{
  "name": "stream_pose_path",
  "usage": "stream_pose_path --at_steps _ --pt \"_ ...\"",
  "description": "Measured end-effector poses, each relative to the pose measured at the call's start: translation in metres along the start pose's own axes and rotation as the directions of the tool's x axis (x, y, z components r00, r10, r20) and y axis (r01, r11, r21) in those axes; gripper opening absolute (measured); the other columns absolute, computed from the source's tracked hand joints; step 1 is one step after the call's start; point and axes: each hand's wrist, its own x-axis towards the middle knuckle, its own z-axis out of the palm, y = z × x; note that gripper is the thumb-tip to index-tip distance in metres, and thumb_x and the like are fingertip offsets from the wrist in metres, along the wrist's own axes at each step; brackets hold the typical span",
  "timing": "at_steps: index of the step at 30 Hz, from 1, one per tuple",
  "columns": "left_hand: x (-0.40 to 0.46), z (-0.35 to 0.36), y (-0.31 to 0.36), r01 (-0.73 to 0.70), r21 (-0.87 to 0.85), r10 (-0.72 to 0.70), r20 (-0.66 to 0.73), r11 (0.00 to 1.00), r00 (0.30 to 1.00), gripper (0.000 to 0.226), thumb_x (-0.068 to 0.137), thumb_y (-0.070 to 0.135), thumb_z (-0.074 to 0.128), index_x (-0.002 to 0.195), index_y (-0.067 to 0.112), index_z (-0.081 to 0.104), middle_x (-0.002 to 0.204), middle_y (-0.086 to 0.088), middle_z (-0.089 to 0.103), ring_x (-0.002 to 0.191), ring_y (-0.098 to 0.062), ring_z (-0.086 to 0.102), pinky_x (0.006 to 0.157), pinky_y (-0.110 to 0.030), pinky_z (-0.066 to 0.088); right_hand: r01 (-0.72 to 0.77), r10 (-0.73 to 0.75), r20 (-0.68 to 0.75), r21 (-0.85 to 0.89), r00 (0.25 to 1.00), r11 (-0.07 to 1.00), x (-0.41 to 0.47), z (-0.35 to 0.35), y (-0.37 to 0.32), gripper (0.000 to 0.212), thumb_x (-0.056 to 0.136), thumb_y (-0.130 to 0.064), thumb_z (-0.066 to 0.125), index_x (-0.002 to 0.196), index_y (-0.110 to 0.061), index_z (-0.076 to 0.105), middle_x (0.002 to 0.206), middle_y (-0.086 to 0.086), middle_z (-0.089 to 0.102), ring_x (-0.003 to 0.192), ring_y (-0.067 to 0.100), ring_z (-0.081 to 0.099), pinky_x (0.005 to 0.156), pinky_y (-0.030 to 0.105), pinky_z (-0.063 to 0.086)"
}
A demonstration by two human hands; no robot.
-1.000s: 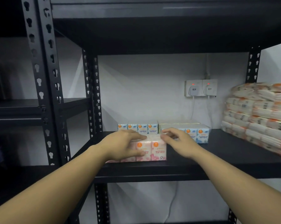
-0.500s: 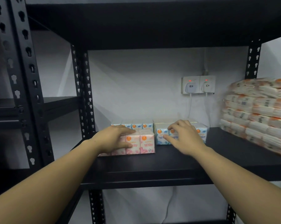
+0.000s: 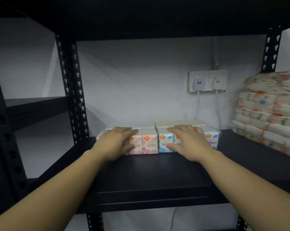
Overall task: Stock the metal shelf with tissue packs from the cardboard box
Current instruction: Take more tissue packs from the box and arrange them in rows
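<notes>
On the black metal shelf (image 3: 157, 174) a pink rose-scented tissue pack (image 3: 150, 142) stands next to a blue tissue pack (image 3: 165, 141), both near the back. My left hand (image 3: 115, 144) lies on the pink pack, fingers straight over its top and thumb at its front. My right hand (image 3: 190, 142) lies the same way on the blue pack, covering its middle. More blue and pale packs (image 3: 179, 123) stand in a row behind them against the wall. The cardboard box is out of view.
A big wrapped stack of white-and-orange tissue packs (image 3: 271, 112) fills the shelf's right end. Two plugged wall sockets (image 3: 207, 80) with hanging cables sit behind. Perforated black uprights (image 3: 74, 90) frame the left side, with another shelf (image 3: 35, 105) beyond.
The pink pack has gone back from the shelf's front under my left hand and now stands level with the blue pack. My right hand shifted from the pink pack onto the blue one.
</notes>
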Motion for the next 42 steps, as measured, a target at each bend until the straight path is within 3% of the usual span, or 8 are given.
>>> stream_pose_path --at_steps 13,19,25,28,31,35,39,42 --pt "-0.002 0.01 0.003 -0.011 -0.006 0.011 -0.035 1.0 0.999 0.06 0.101 0.053 0.052 0.157 0.038 0.035 0.163 0.009 0.039 0.147 -0.019 0.039 0.118 -0.042 0.03 0.012 -0.012 0.013 0.04 1.0 0.999 0.001 0.001 0.003 0.066 0.094 -0.066 0.055 0.154 -0.043 0.038 0.16 -0.011 0.04 0.146 0.016 0.035 0.121 0.043 0.021" --pt "-0.015 -0.004 0.014 0.03 -0.003 -0.03 0.021 1.0 0.999 0.079 0.098 0.064 0.048 0.164 0.037 0.013 0.173 0.002 0.012 0.16 -0.02 0.008 0.126 -0.061 -0.003 0.03 -0.026 -0.032 0.13 0.999 0.991 -0.012 -0.012 -0.008 0.092 0.085 -0.076 0.058 0.161 -0.045 0.016 0.17 -0.006 0.02 0.157 0.017 0.011 0.127 0.054 0.002" --pt "-0.067 -0.024 0.044 0.076 -0.062 -0.077 -0.024 0.995 0.997 0.085 0.096 0.072 0.042 0.164 0.028 0.018 0.171 0.0 0.021 0.158 -0.019 0.015 0.127 -0.06 0.003 -0.069 0.057 0.049 0.297 0.997 0.953 -0.063 -0.033 -0.042 0.076 0.09 -0.073 0.054 0.155 -0.038 0.039 0.166 -0.009 0.029 0.154 0.014 0.023 0.126 0.043 0.02" --pt "-0.107 -0.029 0.068 0.15 -0.074 -0.151 -0.002 0.986 0.989 0.084 0.094 0.076 0.036 0.163 0.031 0.021 0.169 0.003 0.027 0.157 -0.018 0.02 0.128 -0.057 0.005 -0.078 0.051 0.086 0.344 0.995 0.936 -0.108 -0.036 -0.064 0.078 0.089 -0.075 0.053 0.157 -0.039 0.036 0.165 -0.015 0.03 0.153 0.008 0.023 0.125 0.037 0.022" --pt "-0.149 -0.03 0.092 0.208 -0.081 -0.208 0.012 0.975 0.978 0.084 0.094 0.077 0.032 0.163 0.03 0.023 0.169 0.003 0.026 0.157 -0.02 0.02 0.128 -0.057 0.005 -0.023 0.009 0.044 0.33 0.999 0.944 -0.151 -0.027 -0.088 0.078 0.09 -0.078 0.046 0.157 -0.04 0.034 0.166 -0.015 0.028 0.154 0.006 0.019 0.128 0.038 0.013" --pt "-0.205 -0.009 0.113 0.17 -0.078 -0.172 -0.021 0.982 0.985 0.086 0.095 0.079 0.025 0.165 0.03 0.013 0.174 0.001 0.007 0.16 -0.019 0.0 0.128 -0.051 -0.004 0.091 -0.077 -0.065 0.267 0.995 0.959 -0.198 0.004 -0.115 0.08 0.092 -0.078 0.038 0.159 -0.033 0.035 0.171 -0.008 0.018 0.158 0.008 0.005 0.128 0.043 -0.004" --pt "-0.254 0.024 0.118 0.144 -0.243 -0.159 -0.044 0.959 0.986 0.081 0.096 0.072 0.038 0.164 0.03 0.02 0.174 0.001 0.005 0.161 -0.018 0.0 0.127 -0.047 0.0 0.073 -0.048 -0.063 0.504 0.997 0.86 -0.244 0.039 -0.131 0.074 0.093 -0.066 0.053 0.156 -0.029 0.041 0.171 -0.012 0.015 0.158 0.007 0.008 0.127 0.049 0.011" --pt "-0.292 0.063 0.116 0.251 -0.281 -0.234 0.093 0.926 0.968 0.081 0.095 0.072 0.036 0.162 0.029 0.026 0.172 0.001 0.016 0.159 -0.019 0.012 0.129 -0.049 0.013 -0.071 0.004 0.123 0.546 0.992 0.835 -0.276 0.075 -0.135 0.075 0.091 -0.07 0.052 0.156 -0.034 0.042 0.168 -0.018 0.019 0.155 0.003 0.012 0.126 0.043 0.022"
